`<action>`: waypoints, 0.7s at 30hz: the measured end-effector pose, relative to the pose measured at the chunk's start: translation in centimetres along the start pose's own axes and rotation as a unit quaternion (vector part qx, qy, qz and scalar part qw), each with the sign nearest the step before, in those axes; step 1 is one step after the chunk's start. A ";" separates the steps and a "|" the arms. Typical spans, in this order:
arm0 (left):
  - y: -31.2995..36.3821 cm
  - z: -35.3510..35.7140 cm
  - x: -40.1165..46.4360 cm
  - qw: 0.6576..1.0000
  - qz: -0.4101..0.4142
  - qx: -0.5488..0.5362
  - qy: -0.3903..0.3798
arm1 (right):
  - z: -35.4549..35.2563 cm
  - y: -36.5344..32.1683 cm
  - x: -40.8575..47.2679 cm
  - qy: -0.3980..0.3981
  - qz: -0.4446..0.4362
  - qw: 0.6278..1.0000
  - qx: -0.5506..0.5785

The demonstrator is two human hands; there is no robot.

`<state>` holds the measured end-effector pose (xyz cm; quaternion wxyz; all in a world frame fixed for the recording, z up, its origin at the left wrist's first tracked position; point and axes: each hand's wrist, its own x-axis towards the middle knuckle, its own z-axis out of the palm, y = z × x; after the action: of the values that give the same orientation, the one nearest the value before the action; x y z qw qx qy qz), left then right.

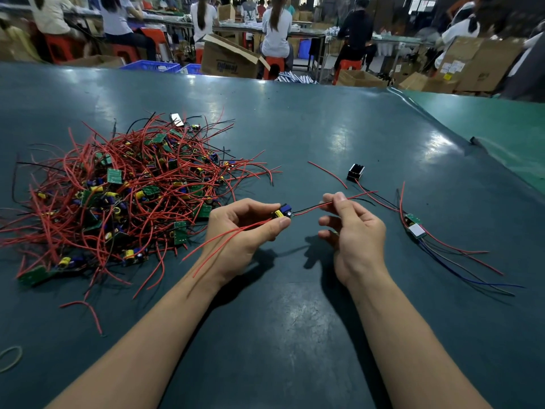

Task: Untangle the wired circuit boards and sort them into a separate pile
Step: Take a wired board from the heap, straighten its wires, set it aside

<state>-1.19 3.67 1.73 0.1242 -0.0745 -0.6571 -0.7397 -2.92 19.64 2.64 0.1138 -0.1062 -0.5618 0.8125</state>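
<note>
Gripping a circuit board [282,213], left hand [241,231], right hand [352,231] pinching its wires [312,207]

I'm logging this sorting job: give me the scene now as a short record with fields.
left hand: grips a board above the table
right hand: pinches that board's wires
tangled pile: left of the hands
sorted boards: one on the right
other: black part, loose red wire, rubber band
</note>
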 end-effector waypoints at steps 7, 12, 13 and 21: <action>0.2 0.0 -0.1 1.000 -0.004 -0.007 -0.011 | -0.6 -0.7 0.8 0.028 0.096 0.976 0.193; 0.4 0.0 -0.3 0.999 -0.015 -0.003 -0.046 | -1.1 -1.0 1.3 0.018 0.137 0.965 0.223; 0.4 0.0 -0.3 0.999 -0.015 -0.004 -0.045 | -1.2 -1.0 1.3 0.021 0.126 0.970 0.208; 0.5 -0.1 -0.1 0.999 -0.013 -0.010 -0.029 | -1.6 -1.0 1.8 0.055 0.101 0.967 0.226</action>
<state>-0.93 3.48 2.13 0.0950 -0.0883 -0.6539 -0.7454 -4.05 21.96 2.94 0.0825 -0.1786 -0.3428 0.9186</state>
